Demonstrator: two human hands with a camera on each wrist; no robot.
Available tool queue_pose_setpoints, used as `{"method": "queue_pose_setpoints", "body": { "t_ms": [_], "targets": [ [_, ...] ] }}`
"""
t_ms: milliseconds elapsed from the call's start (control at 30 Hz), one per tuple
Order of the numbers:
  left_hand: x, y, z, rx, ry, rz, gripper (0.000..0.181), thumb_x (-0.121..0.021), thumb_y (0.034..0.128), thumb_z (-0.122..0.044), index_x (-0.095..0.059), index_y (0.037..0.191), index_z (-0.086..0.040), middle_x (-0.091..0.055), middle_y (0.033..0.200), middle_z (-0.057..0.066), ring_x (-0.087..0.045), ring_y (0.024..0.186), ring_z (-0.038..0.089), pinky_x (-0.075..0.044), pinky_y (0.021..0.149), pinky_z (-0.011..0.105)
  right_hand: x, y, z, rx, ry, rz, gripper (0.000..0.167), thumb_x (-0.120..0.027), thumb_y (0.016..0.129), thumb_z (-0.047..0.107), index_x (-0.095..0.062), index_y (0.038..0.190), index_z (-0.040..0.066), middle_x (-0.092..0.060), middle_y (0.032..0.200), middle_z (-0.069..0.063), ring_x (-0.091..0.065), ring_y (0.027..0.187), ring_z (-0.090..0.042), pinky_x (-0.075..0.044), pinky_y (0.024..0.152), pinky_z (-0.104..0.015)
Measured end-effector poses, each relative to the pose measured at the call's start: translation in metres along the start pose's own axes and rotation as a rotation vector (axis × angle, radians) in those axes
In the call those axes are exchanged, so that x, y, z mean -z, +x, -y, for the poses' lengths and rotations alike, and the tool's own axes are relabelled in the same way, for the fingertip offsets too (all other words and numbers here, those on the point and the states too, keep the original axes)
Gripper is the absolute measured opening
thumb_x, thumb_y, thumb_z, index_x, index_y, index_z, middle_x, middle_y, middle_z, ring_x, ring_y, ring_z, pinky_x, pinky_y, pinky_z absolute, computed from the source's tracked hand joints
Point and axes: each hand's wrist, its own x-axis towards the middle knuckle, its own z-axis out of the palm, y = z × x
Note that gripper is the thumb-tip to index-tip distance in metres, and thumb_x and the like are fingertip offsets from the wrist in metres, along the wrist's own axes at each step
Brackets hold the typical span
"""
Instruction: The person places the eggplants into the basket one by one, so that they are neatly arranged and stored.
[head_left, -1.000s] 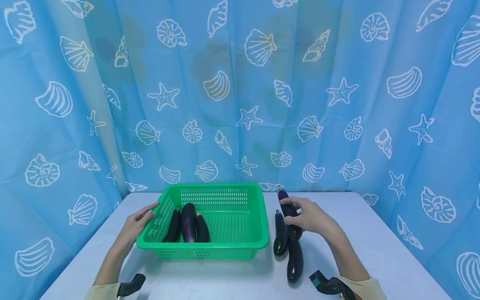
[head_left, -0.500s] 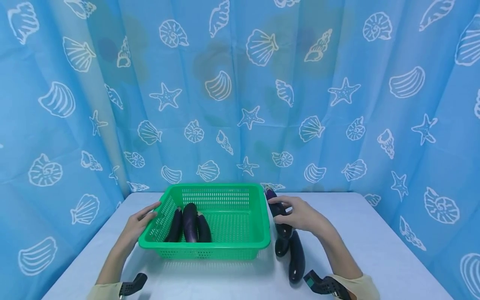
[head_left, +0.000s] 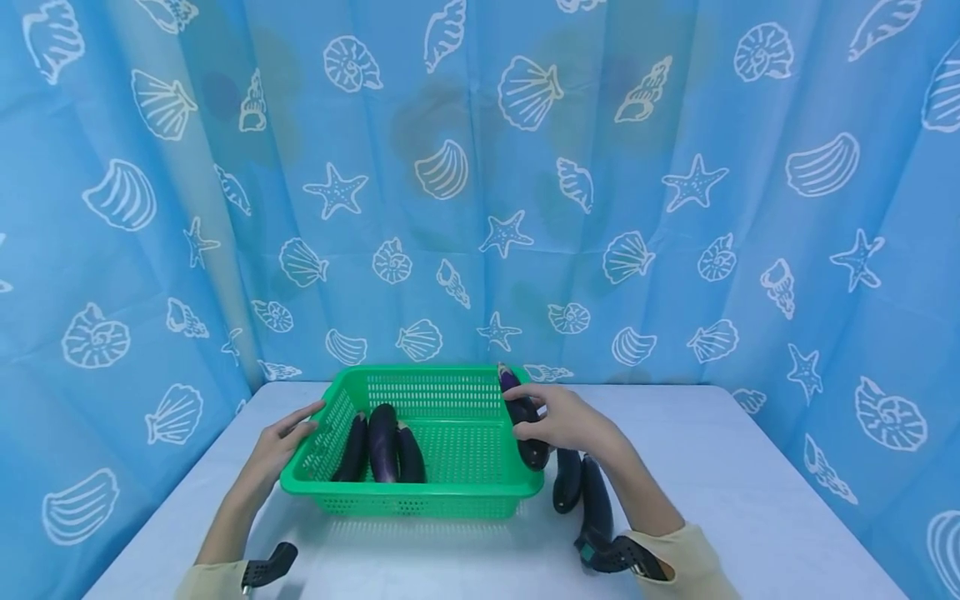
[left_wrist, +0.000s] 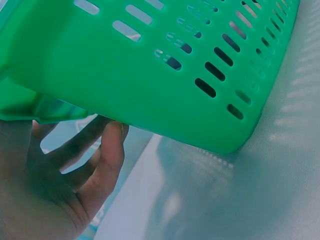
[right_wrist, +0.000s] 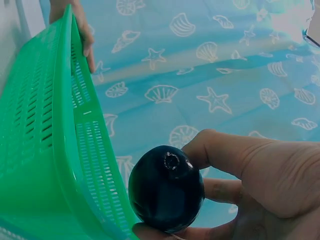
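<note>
My right hand [head_left: 566, 419] grips a dark eggplant [head_left: 525, 421] by its middle, over the right rim of the green basket [head_left: 420, 490]. In the right wrist view the blunt end of that eggplant [right_wrist: 165, 192] faces the camera, with my fingers and thumb round it. My left hand [head_left: 273, 446] touches the basket's left rim, and in the left wrist view its fingertips [left_wrist: 116, 131] meet the edge of the green wall [left_wrist: 150, 95]. Inside the basket, three eggplants [head_left: 383, 442] lie side by side at the left.
Two more eggplants [head_left: 567, 479] [head_left: 596, 500] lie on the white table [head_left: 697, 467] right of the basket, partly under my right arm. A blue shell-patterned curtain [head_left: 495, 183] hangs behind and at both sides.
My right hand has carried its eggplant leftward from above the other two eggplants to the basket's right rim. The left hand has stayed at the left rim.
</note>
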Motion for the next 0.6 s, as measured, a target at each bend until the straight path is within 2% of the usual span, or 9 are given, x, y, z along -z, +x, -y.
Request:
{"method": "queue_pose_setpoints", "body": {
  "t_ms": [133,267,500,600],
  "targets": [
    [-0.001,0.0,0.0,0.001,0.002,0.002,0.056,-0.045,0.1021,-0.046,-0.037,0.152,-0.022,-0.027,0.161,0.019,-0.031,0.144,0.043,-0.033,0.114,0.059,-0.006,0.006,0.002,0.005,0.013,0.022,0.049,-0.072,0.085,0.017,-0.061,0.133,0.017,-0.058,0.124,-0.02,-0.063,0.086,-0.023,-0.061,0.067,-0.035],
    [-0.001,0.0,0.001,0.0,0.003,0.004,0.056,-0.045,0.102,-0.047,-0.037,0.153,-0.023,-0.026,0.161,0.019,-0.03,0.145,0.043,-0.032,0.114,0.059,-0.013,0.011,0.001,0.017,0.004,0.037,0.049,-0.073,0.084,0.018,-0.062,0.132,0.015,-0.058,0.123,-0.018,-0.062,0.091,-0.024,-0.061,0.069,-0.035],
    [-0.001,0.0,0.001,0.0,0.007,0.001,0.055,-0.044,0.1023,-0.046,-0.037,0.152,-0.023,-0.027,0.161,0.019,-0.032,0.144,0.043,-0.034,0.113,0.059,-0.021,0.015,0.003,-0.033,0.013,0.051,0.048,-0.074,0.084,0.02,-0.062,0.131,0.021,-0.059,0.123,-0.018,-0.063,0.089,-0.023,-0.06,0.072,-0.035],
    [-0.001,0.0,0.0,0.003,0.014,-0.005,0.056,-0.044,0.1022,-0.045,-0.037,0.152,-0.022,-0.029,0.16,0.021,-0.034,0.143,0.044,-0.035,0.112,0.058,-0.022,0.015,0.005,-0.033,0.002,0.059,0.049,-0.074,0.084,0.021,-0.062,0.132,0.02,-0.059,0.125,-0.019,-0.063,0.089,-0.022,-0.06,0.072,-0.034]
  ]
}}
